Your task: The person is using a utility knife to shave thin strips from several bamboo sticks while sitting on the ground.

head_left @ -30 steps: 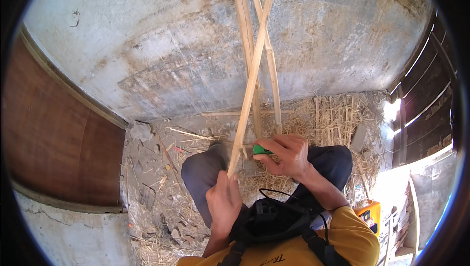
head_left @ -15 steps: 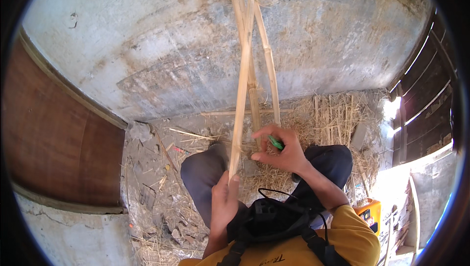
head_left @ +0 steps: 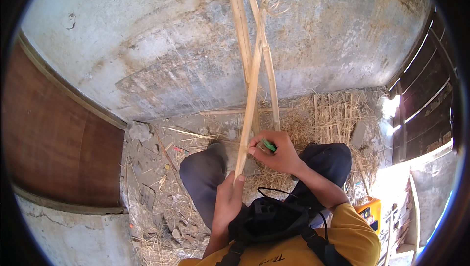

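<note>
A long pale bamboo strip [head_left: 252,94] slants up and away from my lap, with a curl of shavings near its far tip. My left hand [head_left: 229,195] is closed round its near end. My right hand [head_left: 278,152] bends round a small green object [head_left: 268,144], whose kind I cannot make out. Its thumb and forefinger come together at the strip's right edge, a little above my left hand. Beyond the strip, two more bamboo pieces stand before the wall: a thicker one [head_left: 239,26] to the left and a thinner jointed one [head_left: 271,84] to the right.
A stained plaster wall [head_left: 171,60] rises ahead. Straw and shavings [head_left: 333,114] litter the floor, with a thin stick [head_left: 220,112] along the wall's foot. A brown wooden panel [head_left: 63,138] stands left, dark slats [head_left: 426,89] right. An orange container [head_left: 370,212] sits by my right elbow.
The strip's far end has swung to the right. My right hand has moved left, and its thumb and forefinger have closed in at the strip. My left hand keeps its hold on the near end.
</note>
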Demonstrator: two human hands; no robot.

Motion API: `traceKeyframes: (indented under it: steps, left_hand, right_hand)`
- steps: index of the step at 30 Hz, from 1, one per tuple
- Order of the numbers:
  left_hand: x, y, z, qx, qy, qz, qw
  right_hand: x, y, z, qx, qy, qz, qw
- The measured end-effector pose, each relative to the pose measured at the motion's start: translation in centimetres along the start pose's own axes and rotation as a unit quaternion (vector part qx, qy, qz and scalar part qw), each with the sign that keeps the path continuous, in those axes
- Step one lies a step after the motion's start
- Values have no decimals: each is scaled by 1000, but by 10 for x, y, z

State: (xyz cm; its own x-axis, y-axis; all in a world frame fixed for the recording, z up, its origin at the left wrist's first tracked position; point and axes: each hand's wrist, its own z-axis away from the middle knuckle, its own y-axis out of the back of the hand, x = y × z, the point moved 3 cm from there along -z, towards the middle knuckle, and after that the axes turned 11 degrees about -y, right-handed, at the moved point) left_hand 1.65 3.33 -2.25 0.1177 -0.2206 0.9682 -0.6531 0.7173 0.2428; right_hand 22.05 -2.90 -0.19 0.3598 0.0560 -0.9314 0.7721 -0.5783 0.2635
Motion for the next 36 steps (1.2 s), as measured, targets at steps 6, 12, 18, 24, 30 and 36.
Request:
traceKeyframes:
  steps: [6,12,18,24,30,36]
  left_hand:
    - [-4,2,1,-44,80,157,983]
    - [9,1,-2,-64,97,225,968]
    - [14,0,-2,-64,108,251,960]
    - [11,3,4,-69,132,293,944]
    - [7,5,7,-56,152,306,938]
    - [13,6,8,-53,132,304,942]
  right_hand:
    - [9,-1,0,-75,-135,-99,983]
    - [22,-4,1,-128,-173,-261,941]
    - [21,-4,1,-136,-176,-310,924]
    - [30,23,-10,-106,-181,-486,849]
    - [24,43,-14,-47,-104,-72,991]
    - [12,40,-9,-29,-38,-46,998]
